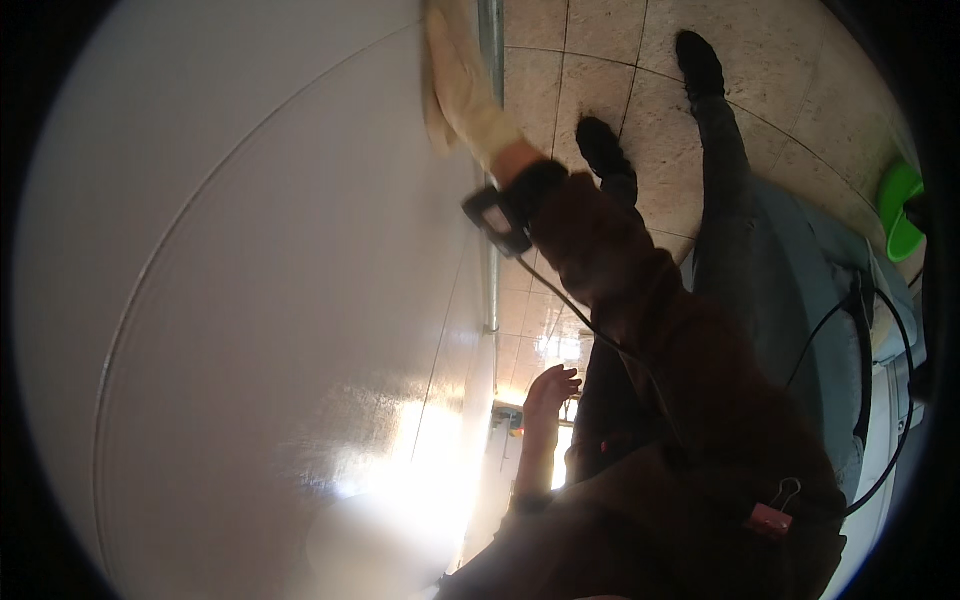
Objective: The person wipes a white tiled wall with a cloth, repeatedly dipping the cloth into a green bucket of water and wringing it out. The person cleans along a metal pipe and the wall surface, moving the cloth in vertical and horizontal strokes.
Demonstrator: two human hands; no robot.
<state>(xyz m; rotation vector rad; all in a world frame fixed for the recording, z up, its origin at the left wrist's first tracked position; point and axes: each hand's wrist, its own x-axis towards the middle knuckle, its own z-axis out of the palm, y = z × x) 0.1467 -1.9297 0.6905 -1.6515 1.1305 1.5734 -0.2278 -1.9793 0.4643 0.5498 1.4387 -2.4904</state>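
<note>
A pale glove covers my right hand (pixel 469 94), which lies stretched against a large, smooth, light grey panel (pixel 262 240) near its metal-edged side. Beside the palm is a pale beige shape; whether it is a cloth, part of the glove or a reflection, I cannot tell. Around my right wrist sits a black strapped device (pixel 499 221) with a cable running along the dark sleeve. Lower down, my bare left hand (pixel 551 390) hangs beside the panel, its fingers loosely bent and no object visible in it.
A metal rail (pixel 491 60) runs along the panel's edge, over a tiled floor (pixel 600 37). My dark shoes (pixel 701 64) stand on the tiles. At the right are a green plastic basin (pixel 900 210) and a looping black cable (pixel 904 427). Bright light glares off the panel's lower part.
</note>
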